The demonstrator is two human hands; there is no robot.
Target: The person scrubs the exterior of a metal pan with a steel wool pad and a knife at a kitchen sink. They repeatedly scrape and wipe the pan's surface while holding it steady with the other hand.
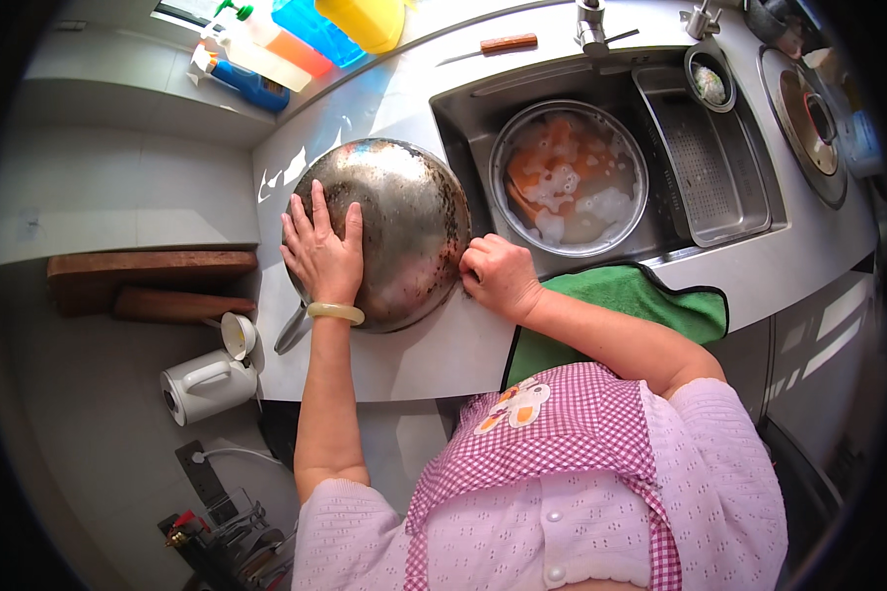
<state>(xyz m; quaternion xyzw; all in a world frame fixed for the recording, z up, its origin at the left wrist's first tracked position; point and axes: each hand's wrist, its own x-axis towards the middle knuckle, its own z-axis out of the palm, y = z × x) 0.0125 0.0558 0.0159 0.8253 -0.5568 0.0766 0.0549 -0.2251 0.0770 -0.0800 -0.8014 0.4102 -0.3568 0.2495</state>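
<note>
An overturned metal wok, its underside scorched and stained, lies on the pale counter left of the sink. My left hand rests on the wok's bottom with fingers spread. My right hand is closed at the wok's right rim; its fingers seem to pinch something dark and small, mostly hidden by them. The wok's handle points toward the lower left. In the sink, a round metal basin holds cloudy, foamy water with something orange in it.
A green cloth hangs over the counter's front edge. A perforated metal tray sits in the sink's right side. A wooden-handled knife lies behind the sink. Cleaning bottles stand back left, a glass lid right, a white kettle lower left.
</note>
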